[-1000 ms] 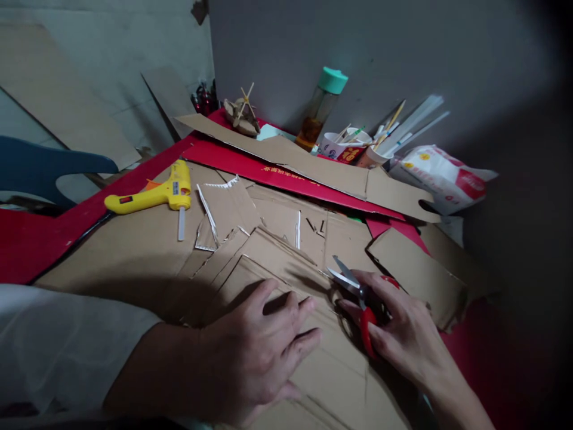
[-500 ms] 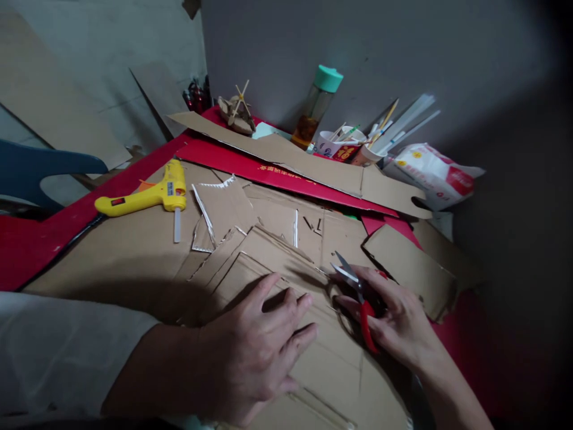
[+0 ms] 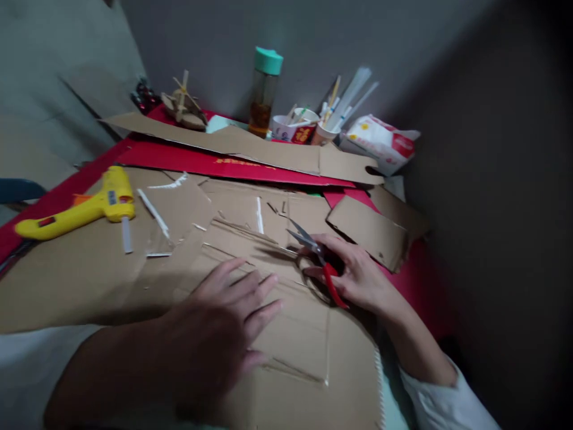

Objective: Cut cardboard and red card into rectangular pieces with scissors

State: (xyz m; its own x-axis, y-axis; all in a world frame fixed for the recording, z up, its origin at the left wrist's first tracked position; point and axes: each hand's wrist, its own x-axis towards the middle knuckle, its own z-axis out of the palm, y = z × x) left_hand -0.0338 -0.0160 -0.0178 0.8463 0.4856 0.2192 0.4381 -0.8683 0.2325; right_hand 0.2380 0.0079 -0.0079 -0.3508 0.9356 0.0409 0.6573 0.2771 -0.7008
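Note:
My left hand (image 3: pixel 224 322) lies palm down on a large brown cardboard sheet (image 3: pixel 295 343), its fingers spread and nothing in them. To its right, my right hand (image 3: pixel 360 272) holds a pair of scissors (image 3: pixel 330 279) with red handles. The metal blades stand slightly apart and point up and left, just above the cardboard. Part of the handles is hidden by the fingers. Slits and fold lines mark the sheet between my hands, and its right edge shows torn corrugation. A curved cardboard edge (image 3: pixel 316 291) shows just under the scissors.
A yellow glue gun (image 3: pixel 85 209) with a glue stick lies at the left. Behind are a long cardboard strip (image 3: pixel 268 149), a teal-lidded bottle (image 3: pixel 264 89), paper cups (image 3: pixel 286 128) with sticks and a tissue pack (image 3: pixel 380 143). A cardboard piece (image 3: pixel 369 230) lies right of my hand.
The view has turned to the right, so everything sits further left in the picture. My left hand stays flat on the cardboard, and my right hand still holds the scissors.

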